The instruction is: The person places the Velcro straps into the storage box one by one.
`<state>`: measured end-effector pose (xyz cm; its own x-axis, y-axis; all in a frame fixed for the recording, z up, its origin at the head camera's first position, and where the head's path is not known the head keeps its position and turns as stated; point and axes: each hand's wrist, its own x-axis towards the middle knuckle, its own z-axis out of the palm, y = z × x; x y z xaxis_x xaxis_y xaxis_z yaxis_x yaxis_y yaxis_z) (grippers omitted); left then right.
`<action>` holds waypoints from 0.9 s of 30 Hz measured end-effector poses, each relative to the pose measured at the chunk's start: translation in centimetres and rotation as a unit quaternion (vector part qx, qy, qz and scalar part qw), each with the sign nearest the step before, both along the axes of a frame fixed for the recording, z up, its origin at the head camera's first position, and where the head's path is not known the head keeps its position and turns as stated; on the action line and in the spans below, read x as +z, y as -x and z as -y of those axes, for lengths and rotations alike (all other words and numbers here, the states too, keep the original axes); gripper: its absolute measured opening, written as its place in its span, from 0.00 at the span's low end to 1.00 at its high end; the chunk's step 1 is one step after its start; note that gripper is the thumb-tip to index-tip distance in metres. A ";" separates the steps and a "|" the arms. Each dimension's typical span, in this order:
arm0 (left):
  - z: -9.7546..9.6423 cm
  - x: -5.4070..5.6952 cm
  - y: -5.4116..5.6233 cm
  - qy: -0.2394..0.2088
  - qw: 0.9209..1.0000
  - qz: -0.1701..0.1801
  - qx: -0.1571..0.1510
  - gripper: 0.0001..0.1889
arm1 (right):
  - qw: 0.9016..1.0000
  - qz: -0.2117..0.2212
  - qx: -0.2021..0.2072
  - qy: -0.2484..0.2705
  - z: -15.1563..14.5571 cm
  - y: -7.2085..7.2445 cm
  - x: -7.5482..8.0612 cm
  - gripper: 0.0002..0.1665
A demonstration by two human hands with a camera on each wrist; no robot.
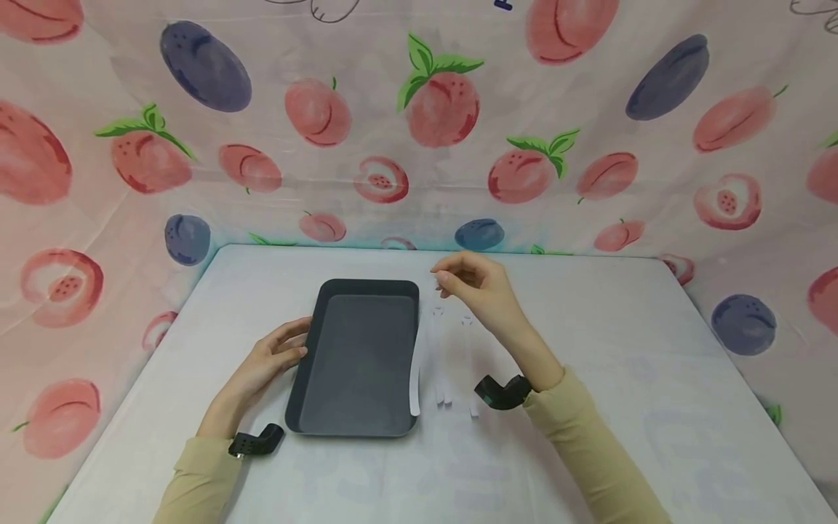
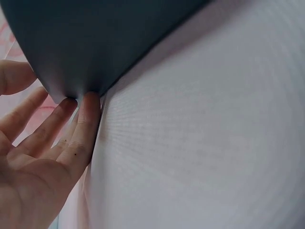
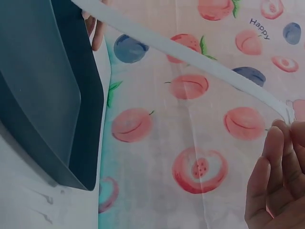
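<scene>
A dark grey rectangular tray (image 1: 353, 364) lies on the white table. My left hand (image 1: 265, 360) is at its left side, with fairly straight fingers touching the outer wall; in the left wrist view the fingertips (image 2: 89, 102) rest against the dark tray surface (image 2: 100, 43). Over the table, beyond the tray's right side, my right hand (image 1: 474, 287) pinches one end of a narrow white strip (image 1: 415, 378). In the right wrist view the strip (image 3: 167, 45) stretches from the tray's rim to the right-hand fingers (image 3: 274, 145). Its other end hangs by the tray's near right corner.
Several more white strips (image 1: 468, 364) lie on the table to the tray's right, under the right forearm. A fruit-printed cloth (image 1: 380, 131) hangs behind the table. Black wrist cameras (image 1: 503, 393) are worn on both wrists.
</scene>
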<state>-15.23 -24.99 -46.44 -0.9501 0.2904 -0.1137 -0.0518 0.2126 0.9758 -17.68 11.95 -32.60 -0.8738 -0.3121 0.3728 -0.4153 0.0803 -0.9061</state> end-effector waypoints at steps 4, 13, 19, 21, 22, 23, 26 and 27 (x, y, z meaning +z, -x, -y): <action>0.0 0.0 0.1 -0.004 1.000 -0.002 -0.004 0.32 | 1.000 -0.003 0.001 -0.009 0.7 0.2 -0.1 0.07; 0.1 0.0 0.0 0.001 1.000 -0.003 -0.005 0.31 | 1.000 0.002 0.007 -0.010 1.9 0.7 -0.4 0.08; 0.2 -0.2 0.0 0.001 1.000 -0.002 -0.007 0.31 | 1.000 0.010 0.001 -0.019 2.6 0.9 -0.6 0.08; 0.2 -0.3 0.0 -0.001 1.000 -0.004 -0.009 0.31 | 1.000 0.013 -0.001 -0.022 2.8 0.9 -0.7 0.08; 0.2 -0.3 0.0 -0.001 1.000 -0.004 -0.009 0.31 | 1.000 0.014 -0.002 -0.022 2.9 0.9 -0.7 0.08; 0.2 -0.4 0.0 -0.002 1.000 -0.004 -0.010 0.31 | 1.000 0.016 0.000 -0.021 3.0 0.9 -0.8 0.08; 0.2 -0.4 0.0 0.000 1.000 -0.004 -0.008 0.31 | 1.000 0.019 0.002 -0.019 3.4 1.0 -1.0 0.08; 0.2 -0.4 0.0 0.001 1.000 -0.003 -0.008 0.31 | 1.000 0.019 0.003 -0.019 3.5 1.0 -1.0 0.08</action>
